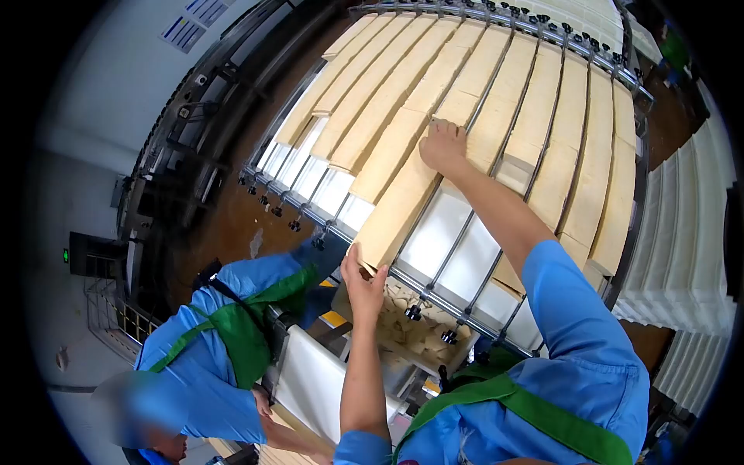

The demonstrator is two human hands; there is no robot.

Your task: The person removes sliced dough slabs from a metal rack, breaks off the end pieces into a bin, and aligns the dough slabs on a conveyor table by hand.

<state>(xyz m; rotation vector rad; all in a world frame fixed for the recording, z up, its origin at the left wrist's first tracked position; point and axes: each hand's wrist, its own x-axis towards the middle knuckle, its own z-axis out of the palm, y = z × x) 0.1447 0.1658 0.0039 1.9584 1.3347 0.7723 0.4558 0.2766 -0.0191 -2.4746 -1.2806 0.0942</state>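
Note:
Long pale-yellow slabs lie in lanes between metal rods on the slanted rack (457, 310). My left hand (363, 288) holds the near end of one pale-yellow slab (397, 213), fingers and thumb around its edge, at the rack's front bar. At the far end of this slab, my right hand (444, 146) grips with curled fingers, its fingertips partly hidden. Other slabs touch or lie close on both sides, such as the slab to its left (384, 167) and one further right (535, 112).
A bin (418, 341) with broken pale pieces stands below the front bar. Left of me a co-worker (225, 333) in blue and green bends over a white conveyor belt (310, 380). Black knobs (413, 312) stick out along the front bar. White corrugated stacks (682, 225) stand at right.

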